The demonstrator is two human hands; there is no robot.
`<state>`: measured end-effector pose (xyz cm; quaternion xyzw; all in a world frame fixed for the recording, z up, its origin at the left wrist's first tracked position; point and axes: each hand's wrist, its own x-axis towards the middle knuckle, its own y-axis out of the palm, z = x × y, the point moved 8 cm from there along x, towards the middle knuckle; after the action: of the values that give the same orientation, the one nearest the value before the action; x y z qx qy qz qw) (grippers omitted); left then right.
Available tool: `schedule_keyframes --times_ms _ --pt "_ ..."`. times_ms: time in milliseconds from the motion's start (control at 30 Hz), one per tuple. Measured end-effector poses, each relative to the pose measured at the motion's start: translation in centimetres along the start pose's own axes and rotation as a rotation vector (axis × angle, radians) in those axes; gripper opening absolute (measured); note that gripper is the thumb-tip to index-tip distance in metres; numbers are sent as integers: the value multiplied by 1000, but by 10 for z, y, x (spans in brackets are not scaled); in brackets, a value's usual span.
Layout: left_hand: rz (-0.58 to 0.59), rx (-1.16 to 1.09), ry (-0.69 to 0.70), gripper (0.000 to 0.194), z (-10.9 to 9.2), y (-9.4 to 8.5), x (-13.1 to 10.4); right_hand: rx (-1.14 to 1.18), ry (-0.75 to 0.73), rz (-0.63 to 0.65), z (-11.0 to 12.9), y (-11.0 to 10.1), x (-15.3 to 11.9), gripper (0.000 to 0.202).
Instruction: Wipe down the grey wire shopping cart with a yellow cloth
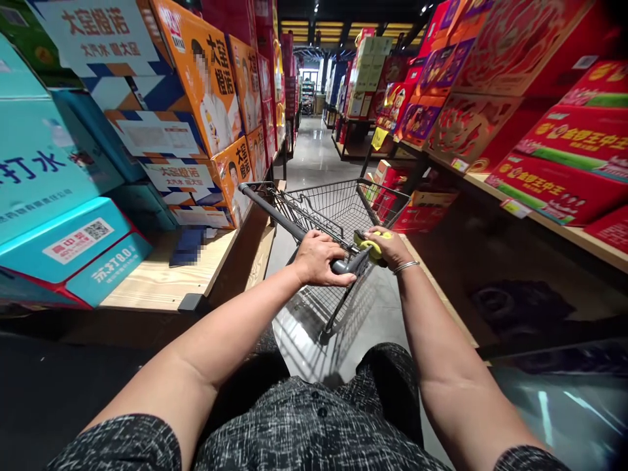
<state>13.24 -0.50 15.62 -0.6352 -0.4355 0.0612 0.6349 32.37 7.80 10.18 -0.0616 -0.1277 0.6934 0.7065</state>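
Observation:
A black wire shopping cart [338,209] stands at an angle in front of me, with nothing visible in its basket. Its dark handlebar [275,212] runs from upper left down to the right. My left hand [324,260] is wrapped over the bar near its right end, thumb towards me. My right hand [387,248], with a bracelet at the wrist, is closed on a yellow and grey cloth [371,244] beside the cart's right corner, at the end of the bar.
Shelves on the left hold orange boxes [206,78] and turquoise boxes [29,157]. Red boxes [554,186] line the right shelf [534,219], close to the cart. A grey tiled aisle [314,140] runs ahead between stacked goods.

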Motion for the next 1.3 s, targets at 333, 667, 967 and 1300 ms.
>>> schedule_keyframes --times_ms 333,667,967,1300 --pt "52 -178 -28 62 33 -35 -40 105 26 -82 0 31 -42 64" --pt "69 -130 -73 88 79 -59 -77 -79 -363 319 32 70 -70 69" --pt "-17 24 -163 80 70 -93 -99 -668 -475 -17 -1 -4 -50 30" --pt "18 310 -256 48 57 -72 -87 -526 -648 129 49 103 -83 28"
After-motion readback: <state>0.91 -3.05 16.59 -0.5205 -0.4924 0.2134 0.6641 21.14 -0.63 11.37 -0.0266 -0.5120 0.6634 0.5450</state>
